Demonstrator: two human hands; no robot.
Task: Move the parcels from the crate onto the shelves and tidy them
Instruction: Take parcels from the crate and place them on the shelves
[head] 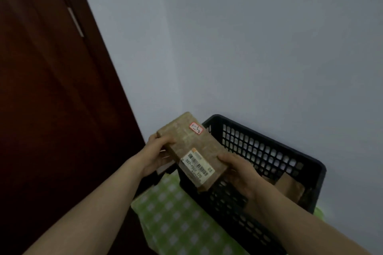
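A brown cardboard parcel (191, 147) with a white barcode label and a small red-edged sticker is held in the air above the left end of a black perforated plastic crate (269, 151). My left hand (155, 155) grips its left edge, thumb on top. My right hand (238, 172) grips its near right corner. Another brown parcel (290, 186) lies inside the crate at the right. No shelves are in view.
The crate stands on a surface covered by a green and white checked cloth (176, 213). A dark red-brown wooden door (51, 89) fills the left side. A plain pale wall (248, 47) rises behind the crate.
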